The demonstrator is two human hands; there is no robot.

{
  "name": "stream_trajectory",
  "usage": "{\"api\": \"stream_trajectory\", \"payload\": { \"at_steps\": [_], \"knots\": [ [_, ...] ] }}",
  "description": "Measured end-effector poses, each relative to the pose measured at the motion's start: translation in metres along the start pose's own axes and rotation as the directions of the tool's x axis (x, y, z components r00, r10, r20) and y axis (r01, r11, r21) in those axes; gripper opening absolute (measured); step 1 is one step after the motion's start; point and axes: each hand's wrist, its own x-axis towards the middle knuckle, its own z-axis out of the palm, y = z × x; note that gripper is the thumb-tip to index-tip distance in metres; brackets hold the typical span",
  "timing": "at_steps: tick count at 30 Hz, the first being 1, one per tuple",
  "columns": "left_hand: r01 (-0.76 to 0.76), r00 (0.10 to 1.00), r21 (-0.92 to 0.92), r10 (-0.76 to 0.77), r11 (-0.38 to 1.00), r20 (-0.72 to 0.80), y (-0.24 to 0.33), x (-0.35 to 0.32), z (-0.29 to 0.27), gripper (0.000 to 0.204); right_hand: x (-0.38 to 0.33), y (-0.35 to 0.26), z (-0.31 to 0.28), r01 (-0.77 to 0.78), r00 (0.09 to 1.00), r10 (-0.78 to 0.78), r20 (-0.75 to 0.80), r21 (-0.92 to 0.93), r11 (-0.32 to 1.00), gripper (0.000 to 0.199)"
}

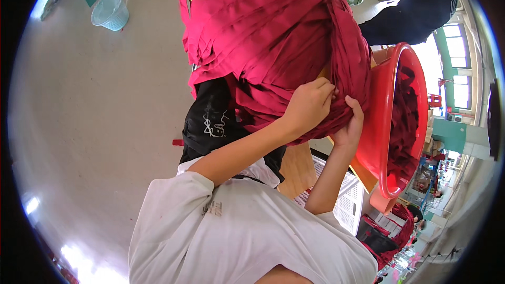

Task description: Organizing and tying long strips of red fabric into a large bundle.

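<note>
A large heap of dark red fabric strips (273, 26) lies in front of me, draped over my lap and the edge of a yellow wooden surface. My left hand (311, 104) is closed, its fingertips pinching the strips at the heap's near right side. Just to the right, my right hand (351, 126) grips the edge of the same bundle, with one digit pointing up and the others partly hidden by cloth. Close beside that hand stands a red plastic tub (374, 121), tilted in this view, holding more dark red strips (404, 131).
A pale blue basket (111, 13) stands on the grey floor (94, 100) at the far left. Below my right forearm is a white perforated crate (350, 202). Someone in dark clothing (415, 13) is at the upper right. More red cloth (402, 226) hangs by a black container at the lower right.
</note>
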Motion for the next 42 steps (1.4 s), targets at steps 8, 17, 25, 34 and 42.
{"api": "stream_trajectory", "payload": {
  "at_steps": [8,17,25,34,42],
  "knots": [
    [-0.037,0.999,-0.023,0.036,0.999,-0.027,0.011,-0.019,0.0,0.021,0.001,0.01,0.004,0.032,0.999,-0.033,-0.014,-0.044,0.999,0.039],
    [-0.109,0.99,-0.093,0.099,0.99,-0.104,0.007,0.005,-0.018,0.017,-0.005,-0.026,-0.002,0.067,0.989,-0.096,-0.11,-0.242,0.968,0.041],
    [-0.018,0.968,0.543,-0.121,0.84,0.219,-0.038,0.043,-0.014,0.017,-0.016,-0.037,0.015,0.307,0.912,-0.363,-0.191,-0.27,0.913,0.042],
    [-0.08,0.93,0.646,-0.176,0.759,0.322,-0.056,0.07,0.001,0.016,-0.009,-0.04,-0.021,0.224,0.937,-0.279,-0.21,-0.252,0.941,0.037],
    [0.612,0.787,-0.247,-0.55,0.751,0.277,-0.059,0.076,-0.023,0.016,-0.009,-0.031,-0.019,0.15,0.978,-0.163,-0.132,-0.102,0.983,0.019]
  ]
}}
